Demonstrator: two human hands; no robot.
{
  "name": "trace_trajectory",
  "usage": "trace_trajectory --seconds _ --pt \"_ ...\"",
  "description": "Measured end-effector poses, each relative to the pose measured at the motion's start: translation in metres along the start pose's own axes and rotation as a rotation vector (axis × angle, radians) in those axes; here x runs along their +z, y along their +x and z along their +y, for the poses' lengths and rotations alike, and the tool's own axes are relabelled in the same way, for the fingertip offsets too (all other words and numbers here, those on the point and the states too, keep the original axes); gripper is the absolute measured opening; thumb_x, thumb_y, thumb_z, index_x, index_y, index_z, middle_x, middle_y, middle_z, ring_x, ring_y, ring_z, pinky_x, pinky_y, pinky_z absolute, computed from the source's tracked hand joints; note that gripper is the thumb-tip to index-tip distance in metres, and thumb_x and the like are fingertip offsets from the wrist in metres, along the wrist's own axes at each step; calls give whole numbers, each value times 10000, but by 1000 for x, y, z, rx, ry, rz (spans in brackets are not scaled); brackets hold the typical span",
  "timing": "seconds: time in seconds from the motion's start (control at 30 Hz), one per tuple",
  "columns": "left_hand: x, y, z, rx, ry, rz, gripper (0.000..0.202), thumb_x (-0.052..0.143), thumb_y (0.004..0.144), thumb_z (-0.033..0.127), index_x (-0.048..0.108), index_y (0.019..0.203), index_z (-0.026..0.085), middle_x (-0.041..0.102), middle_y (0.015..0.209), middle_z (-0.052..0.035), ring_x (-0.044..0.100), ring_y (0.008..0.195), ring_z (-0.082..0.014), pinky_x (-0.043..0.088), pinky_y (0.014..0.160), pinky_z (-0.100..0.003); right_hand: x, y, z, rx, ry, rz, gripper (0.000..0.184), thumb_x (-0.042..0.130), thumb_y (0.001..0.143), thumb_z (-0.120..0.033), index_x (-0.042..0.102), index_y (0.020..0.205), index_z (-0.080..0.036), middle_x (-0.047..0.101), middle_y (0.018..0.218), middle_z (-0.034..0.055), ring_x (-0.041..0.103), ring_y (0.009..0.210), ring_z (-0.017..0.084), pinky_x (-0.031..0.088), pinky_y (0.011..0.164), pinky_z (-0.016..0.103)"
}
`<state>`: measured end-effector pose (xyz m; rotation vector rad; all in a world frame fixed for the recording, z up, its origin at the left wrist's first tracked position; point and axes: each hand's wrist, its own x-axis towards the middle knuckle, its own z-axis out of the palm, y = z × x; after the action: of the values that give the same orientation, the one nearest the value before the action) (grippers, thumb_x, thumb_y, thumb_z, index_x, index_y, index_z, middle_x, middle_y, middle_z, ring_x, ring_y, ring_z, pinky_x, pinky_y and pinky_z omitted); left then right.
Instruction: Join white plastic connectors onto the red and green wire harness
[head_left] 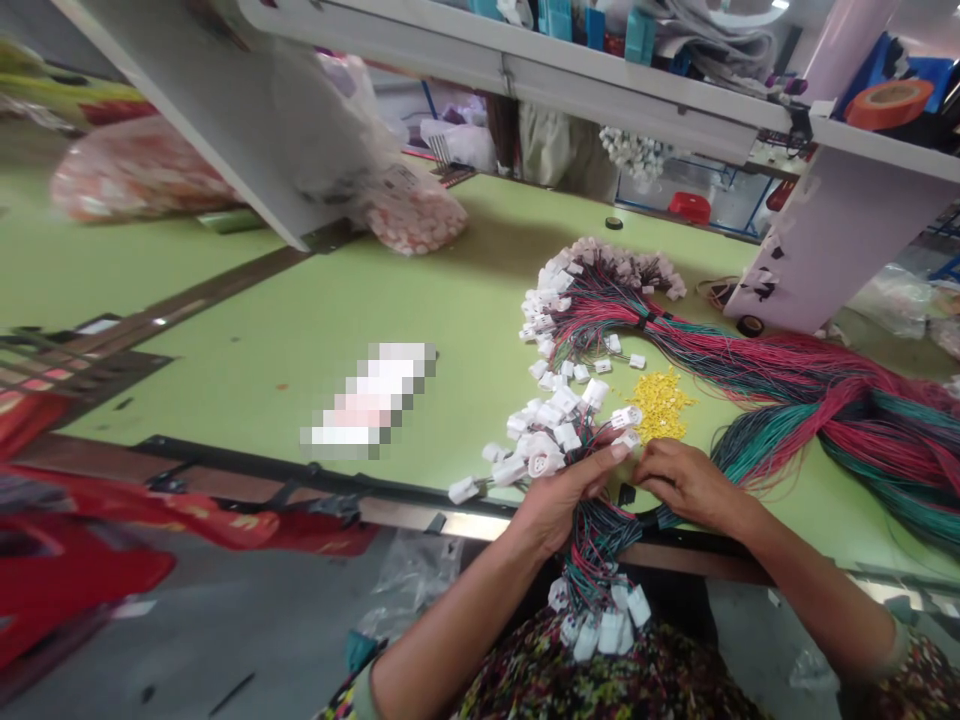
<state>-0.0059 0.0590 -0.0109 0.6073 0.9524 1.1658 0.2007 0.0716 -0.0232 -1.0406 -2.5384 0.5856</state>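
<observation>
The left hand point(551, 505) is clamping a harness point(596, 540) of thin red, green and dark wires, and the right hand point(690, 485) is working just beside it, its fingers curled inward. The two hands are close together, nearly meeting at the fingertips, though I cannot tell whether the right hand is gripping anything. The harness is rising through the hands to a cluster of white plastic connectors point(544, 435) at 11 o'clock on the table point(480, 280), while its other end is hanging off the table edge at 6 o'clock, ending in more connectors.

The wires are probably light, soft and quick to tangle, so the harness looks best held at a tied section, with its weight supported. The connectors seem light and stiff, with small parts that may be fragile, and each looks easiest to hold by its body.

A small heap of yellow pieces point(660, 405) is lying at 1 o'clock, just beyond the right hand. Long wire bundles point(840, 420) are sprawling from 2 to 3 o'clock, and a curved row of connectors point(592, 275) is lying at 12 o'clock. At 10 o'clock, a blurred white-and-pink patch point(367, 395) is resting on the table, with nothing on it legible. Farther out, a plastic bag of pale pieces point(409, 212) is sitting at 11 o'clock, and an orange tape roll point(889, 103) is lying on a shelf point(510, 58) at 1 o'clock. No brand or writing can be read.
</observation>
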Motion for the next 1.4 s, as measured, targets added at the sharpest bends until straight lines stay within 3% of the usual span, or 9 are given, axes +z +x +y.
trace_trajectory --seconds 0.17,0.43,0.63,0.73,0.83,0.93,1.1,1.3,1.4 --pt "3 -1 3 3 -10 10 367 959 540 327 803 824 155 609 592 4 329 466 -56 187 459 -230 -7 -4 4 10 7 11 176 573 967 -97 678 1034 -221 678 962 55 621 921 207 484 837 331" --pt "4 -2 3 -2 0 15 355 953 552 304 804 844 167 604 597 25 349 463 -54 219 461 -221 -1 -10 -6 259 72 123 100 670 904 -115 702 924 -208 661 861 25 631 813 186 475 738 292" --pt "4 -5 2 -36 -34 28 384 969 502 221 785 836 175 760 779 -49 624 629 -175 457 539 -277 10 -6 -5 228 100 161 134 646 922 -120 728 853 -202 679 843 38 648 810 187 489 752 306" --pt "2 -5 0 -34 -56 -22 467 960 532 201 780 963 181 797 881 -83 715 785 -258 568 698 -366 6 -6 -12 243 207 297 105 646 929 -168 725 868 -203 675 825 35 647 793 186 501 725 303" --pt "0 -6 0 -23 -41 -63 501 955 547 215 778 1015 189 789 831 -85 728 842 -281 587 793 -408 -5 -6 -32 245 365 492 73 658 941 -224 721 906 -209 674 844 33 641 781 176 515 697 291" --pt "-2 -8 0 -53 -6 -108 373 938 580 246 783 911 174 774 786 -113 718 834 -298 589 754 -423 -15 -6 -53 208 412 584 80 638 959 -219 715 935 -222 679 878 36 646 818 176 530 721 295" --pt "-3 -12 -2 -64 26 -131 248 917 609 265 747 764 170 765 824 -124 698 783 -263 588 731 -407 -16 -5 -68 120 290 616 129 600 979 -161 704 1001 -234 673 916 39 651 854 178 542 758 309" --pt "-2 -12 -1 17 70 -158 341 899 637 263 755 940 200 744 863 -97 684 772 -260 583 633 -377 -13 -7 -66 50 164 615 164 597 983 -147 702 1061 -246 674 920 46 647 853 196 548 740 338" --pt "0 -13 1 48 93 -186 266 877 643 255 757 875 202 730 863 -99 670 776 -257 576 623 -368 -13 -8 -66 49 151 610 162 594 990 -157 701 1067 -251 677 914 47 649 852 200 554 739 346"
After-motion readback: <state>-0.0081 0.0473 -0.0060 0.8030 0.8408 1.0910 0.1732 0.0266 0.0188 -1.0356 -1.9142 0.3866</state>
